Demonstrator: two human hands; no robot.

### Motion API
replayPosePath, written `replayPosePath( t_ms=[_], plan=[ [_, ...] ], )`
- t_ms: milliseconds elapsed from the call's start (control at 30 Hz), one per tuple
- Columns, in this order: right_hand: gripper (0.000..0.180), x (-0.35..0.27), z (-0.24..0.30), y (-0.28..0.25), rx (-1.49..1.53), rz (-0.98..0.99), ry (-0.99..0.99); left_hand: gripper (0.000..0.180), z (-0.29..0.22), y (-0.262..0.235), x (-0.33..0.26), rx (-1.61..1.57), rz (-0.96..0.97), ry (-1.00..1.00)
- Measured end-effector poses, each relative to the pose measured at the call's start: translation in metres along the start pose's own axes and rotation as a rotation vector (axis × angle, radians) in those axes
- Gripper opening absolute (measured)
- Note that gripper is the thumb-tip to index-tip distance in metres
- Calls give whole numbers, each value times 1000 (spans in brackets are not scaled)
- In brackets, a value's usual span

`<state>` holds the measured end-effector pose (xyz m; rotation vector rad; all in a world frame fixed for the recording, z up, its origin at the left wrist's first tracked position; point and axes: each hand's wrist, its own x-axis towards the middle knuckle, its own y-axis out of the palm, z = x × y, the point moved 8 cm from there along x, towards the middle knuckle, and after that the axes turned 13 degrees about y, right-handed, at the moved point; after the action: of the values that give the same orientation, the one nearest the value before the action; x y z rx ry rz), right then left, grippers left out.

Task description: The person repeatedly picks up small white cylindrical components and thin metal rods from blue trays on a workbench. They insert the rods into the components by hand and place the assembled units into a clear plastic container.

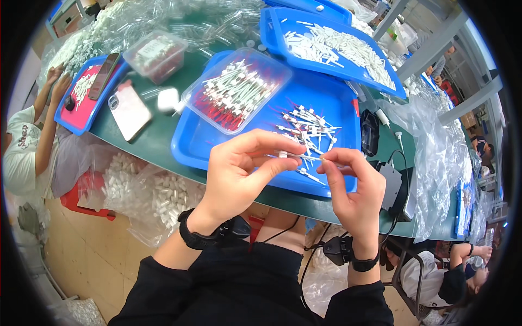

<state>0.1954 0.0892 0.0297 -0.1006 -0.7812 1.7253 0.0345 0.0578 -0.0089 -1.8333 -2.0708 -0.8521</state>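
Observation:
In front of me, my left hand (239, 165) pinches a thin white stick-shaped part (311, 158) between thumb and fingers, a small white block showing near the fingertips. The fingertips of my right hand (353, 187) are closed on the other end of this part. Both hands are over the near side of a blue tray (187, 138). Inside that tray lie loose white sticks with thin red wires (312, 127). A clear plastic tub (280, 73) filled with similar white-and-red pieces (236, 95) rests at the tray's left side.
Another blue tray (274, 32) of white pieces overlaps the tray's far edge. Leftward are a phone (129, 111), a white case (168, 100), a lidded clear box (157, 54) and a co-worker's tray (81, 127). A cabled black device (391, 185) and plastic bags (429, 152) lie right.

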Motion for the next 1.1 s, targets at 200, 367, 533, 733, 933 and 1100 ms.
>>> replayPosePath(
  t_ms=[200,367,533,733,933,1100],
  plan=[
    [13,-2,5,-4,-50,-12,-48,23,-23,0,3,514,231,271],
    [14,-4,23,4,-110,-9,-183,19,-29,-3,2,565,217,289],
    [15,-8,45,10,-214,-49,-421,21,-38,3,0,574,225,326],
    [20,-7,42,16,-113,-1,-367,27,-48,3,-2,621,236,425],
    [29,-2,50,30,-237,113,-454,25,-42,-4,-2,679,288,490],
    [44,38,40,34,-374,369,-272,33,-25,-6,21,833,499,412]
  ],
)
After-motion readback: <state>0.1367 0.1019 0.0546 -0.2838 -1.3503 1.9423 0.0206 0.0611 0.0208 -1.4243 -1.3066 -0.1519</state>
